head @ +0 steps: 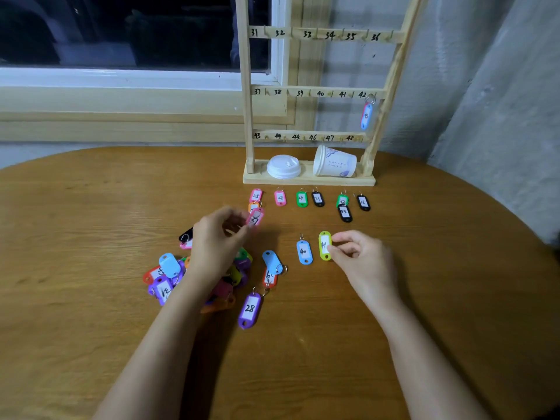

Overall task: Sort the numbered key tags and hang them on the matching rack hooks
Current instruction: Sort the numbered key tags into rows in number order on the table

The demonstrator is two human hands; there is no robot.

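Observation:
A wooden rack (pixel 309 92) with numbered hooks 31 to 48 stands at the back of the table. One blue tag 42 (pixel 366 116) hangs on hook 42. My left hand (pixel 219 237) pinches a pink tag 37 (pixel 255 218) just above the table. With its fingertips my right hand (pixel 360 253) pinches the yellow-green tag 41 (pixel 325 245), which lies beside blue tag 40 (pixel 304 252). A row of sorted tags (pixel 309 200) lies in front of the rack. Under my left wrist lies a pile of mixed tags (pixel 172 274), with purple tag 28 (pixel 250 309) nearby.
A white cup lid (pixel 283 166) and a tipped paper cup (pixel 335 162) sit on the rack's base. The round wooden table (pixel 91 222) ends at a window sill behind and a grey wall (pixel 500 101) on the right.

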